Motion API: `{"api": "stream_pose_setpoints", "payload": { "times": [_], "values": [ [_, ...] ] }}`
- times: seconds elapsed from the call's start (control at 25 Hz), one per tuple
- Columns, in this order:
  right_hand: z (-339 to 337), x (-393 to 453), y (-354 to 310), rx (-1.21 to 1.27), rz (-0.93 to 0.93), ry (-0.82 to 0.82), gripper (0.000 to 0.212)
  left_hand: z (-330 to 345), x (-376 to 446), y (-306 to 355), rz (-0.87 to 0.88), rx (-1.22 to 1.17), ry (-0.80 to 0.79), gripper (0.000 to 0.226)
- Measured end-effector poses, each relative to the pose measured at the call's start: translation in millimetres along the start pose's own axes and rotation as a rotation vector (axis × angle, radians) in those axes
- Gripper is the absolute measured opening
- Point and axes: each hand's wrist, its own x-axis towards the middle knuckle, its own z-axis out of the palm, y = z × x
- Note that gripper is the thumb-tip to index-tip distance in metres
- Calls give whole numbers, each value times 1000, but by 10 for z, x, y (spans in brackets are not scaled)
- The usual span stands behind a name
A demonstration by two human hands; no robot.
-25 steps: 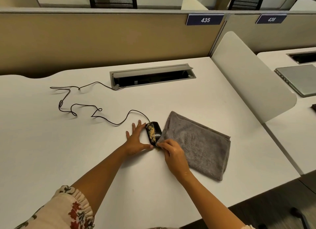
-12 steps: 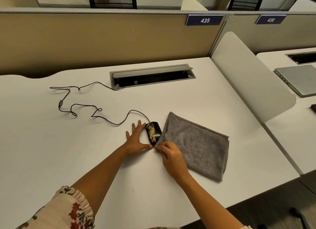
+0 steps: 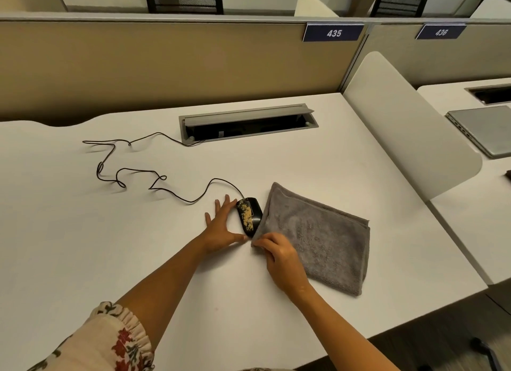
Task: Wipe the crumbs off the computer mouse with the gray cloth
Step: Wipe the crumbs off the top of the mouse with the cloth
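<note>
One black computer mouse (image 3: 249, 216), crumbs (image 3: 245, 214) on its top, lies on the white desk (image 3: 83, 232); left hand (image 3: 222, 226) flat, fingers spread, against its left side; right hand (image 3: 280, 255) pinches the near corner of the gray cloth (image 3: 318, 232) touching its right side; cable (image 3: 132, 174) trails away.

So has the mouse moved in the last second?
No. The mouse sits at the same spot relative to the cable box, left hand beside it.

Nubby cloth (image 3: 318, 235), seemingly glossy mouse (image 3: 253, 214)
</note>
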Motion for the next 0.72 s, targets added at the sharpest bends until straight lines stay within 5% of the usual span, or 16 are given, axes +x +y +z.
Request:
{"api": "stream_pose_setpoints", "payload": {
  "times": [0.24, 0.72],
  "values": [
    [-295, 392, 149, 126, 236, 260, 20, 2, 4, 8, -2, 3, -18, 117],
    [-142, 301, 94, 113, 103, 2, 19, 25, -6, 31, -2, 10, 13, 114]
  ]
}}
